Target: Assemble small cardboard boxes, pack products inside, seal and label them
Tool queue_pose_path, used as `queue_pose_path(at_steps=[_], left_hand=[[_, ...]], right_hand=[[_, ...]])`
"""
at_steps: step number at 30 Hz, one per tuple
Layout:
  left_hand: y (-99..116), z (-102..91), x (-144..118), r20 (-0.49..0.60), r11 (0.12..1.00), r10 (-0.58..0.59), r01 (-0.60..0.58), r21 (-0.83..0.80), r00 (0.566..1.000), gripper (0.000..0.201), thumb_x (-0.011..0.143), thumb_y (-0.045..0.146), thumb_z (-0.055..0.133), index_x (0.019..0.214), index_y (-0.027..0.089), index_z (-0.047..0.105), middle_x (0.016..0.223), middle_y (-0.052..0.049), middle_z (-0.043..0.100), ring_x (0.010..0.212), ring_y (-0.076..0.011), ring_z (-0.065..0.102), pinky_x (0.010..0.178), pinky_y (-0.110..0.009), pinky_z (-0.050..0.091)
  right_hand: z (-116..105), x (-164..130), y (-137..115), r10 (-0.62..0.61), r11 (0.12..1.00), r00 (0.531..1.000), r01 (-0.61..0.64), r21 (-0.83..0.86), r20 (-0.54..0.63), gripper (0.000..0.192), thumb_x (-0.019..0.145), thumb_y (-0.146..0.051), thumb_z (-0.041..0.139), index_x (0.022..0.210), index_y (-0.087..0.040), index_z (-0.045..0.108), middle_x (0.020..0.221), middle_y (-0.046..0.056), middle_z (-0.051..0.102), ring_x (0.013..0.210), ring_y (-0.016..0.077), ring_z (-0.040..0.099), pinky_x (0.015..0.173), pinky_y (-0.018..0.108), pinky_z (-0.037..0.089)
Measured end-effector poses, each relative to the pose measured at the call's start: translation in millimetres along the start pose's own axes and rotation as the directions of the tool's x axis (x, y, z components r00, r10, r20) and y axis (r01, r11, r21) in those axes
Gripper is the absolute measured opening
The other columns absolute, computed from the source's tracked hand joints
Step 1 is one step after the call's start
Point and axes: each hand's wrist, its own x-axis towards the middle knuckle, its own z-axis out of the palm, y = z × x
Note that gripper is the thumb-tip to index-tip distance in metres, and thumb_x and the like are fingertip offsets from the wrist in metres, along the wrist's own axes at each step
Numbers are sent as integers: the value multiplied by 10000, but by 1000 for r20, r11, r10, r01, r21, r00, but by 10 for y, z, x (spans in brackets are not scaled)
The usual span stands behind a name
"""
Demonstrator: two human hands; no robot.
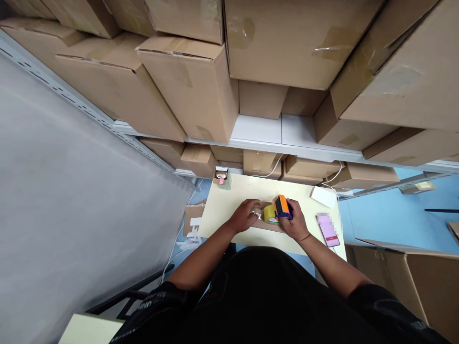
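Over the pale yellow table, my right hand [296, 223] is closed around an orange and dark blue tape dispenser [283, 207]. A roll of yellowish packing tape [270, 214] sits on its left side. Beneath the dispenser lies a flat brown cardboard box [267, 226], partly covered by my hands. My left hand [245, 216] rests at the box's left end with its fingers curled. Shiny clear tape [257, 213] shows at those fingertips, between the left hand and the roll.
A phone [327, 230] and a white device [323, 196] lie on the table's right side. A small open box [222, 178] stands at its back left corner. Shelves of cardboard boxes [186, 81] rise behind. A large open carton [390, 272] is at the right.
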Motion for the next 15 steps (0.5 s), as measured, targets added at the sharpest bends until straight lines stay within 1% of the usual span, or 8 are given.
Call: queue_pose_path(at_steps=[2, 4, 5, 7, 9, 11, 12, 15], left_hand=[[22, -33, 4, 3, 976, -59, 58, -210, 998, 354, 847, 197, 560, 1200, 210, 590, 1244, -97, 703, 1198, -274, 650, 1063, -456, 481], [42, -53, 16, -4, 929, -103, 95, -357, 995, 249, 921, 313, 555, 1148, 212, 575, 1224, -97, 721, 1187, -269, 669, 1042, -438, 487], [51, -55, 27, -12, 913, -119, 105, -394, 993, 255, 932, 374, 573, 1130, 213, 568, 1215, -99, 728, 1183, -271, 675, 1038, -434, 486], [65, -46, 52, -44, 895, -172, 137, -425, 984, 316, 906, 457, 644, 1095, 217, 566, 1195, -102, 741, 1169, -273, 684, 1032, -428, 484], [73, -36, 77, -97, 869, -271, 200, -453, 958, 340, 867, 485, 705, 1036, 216, 583, 1141, -96, 760, 1138, -274, 696, 1017, -428, 489], [81, -48, 90, -148, 831, -342, 225, -508, 928, 330, 863, 500, 716, 975, 209, 609, 1078, -89, 775, 1119, -275, 702, 1034, -439, 481], [87, -64, 91, -155, 811, -344, 210, -547, 926, 333, 876, 514, 703, 966, 203, 625, 1070, -91, 776, 1126, -276, 700, 1056, -447, 469], [125, -128, 87, -116, 727, -254, 110, -677, 960, 456, 913, 626, 625, 1016, 183, 653, 1098, -120, 769, 1187, -292, 680, 1121, -466, 425]], right_hand=[[12, -2, 8, -30, 999, 1000, 31, -28, 4, 545, 929, -338, 589, 1437, -227, 425, 1200, 144, 589, 1055, 311, 627, 863, 527, 594], [22, -4, 11, -48, 998, 999, 49, -49, 8, 551, 935, -333, 573, 1452, -226, 414, 1196, 145, 585, 1053, 314, 620, 857, 534, 594], [27, -5, 13, -55, 997, 998, 55, -58, 9, 556, 936, -327, 569, 1458, -224, 409, 1192, 145, 583, 1052, 315, 616, 855, 536, 593], [38, -9, 16, -69, 995, 998, 69, -72, 14, 571, 932, -309, 570, 1470, -222, 400, 1187, 145, 578, 1052, 317, 608, 855, 542, 593], [45, -12, 16, -79, 993, 997, 80, -84, 19, 590, 922, -285, 579, 1478, -223, 392, 1188, 145, 574, 1051, 318, 603, 857, 545, 593], [46, -11, 11, -80, 992, 997, 82, -95, 23, 607, 910, -266, 586, 1483, -224, 388, 1195, 146, 571, 1049, 318, 603, 859, 545, 593], [44, -10, 7, -79, 992, 997, 81, -100, 25, 614, 905, -256, 586, 1485, -224, 386, 1200, 147, 571, 1049, 318, 603, 862, 546, 593], [36, -5, -19, -107, 987, 993, 111, -116, 41, 643, 885, -228, 591, 1492, -220, 380, 1218, 152, 568, 1054, 321, 598, 864, 548, 590]])
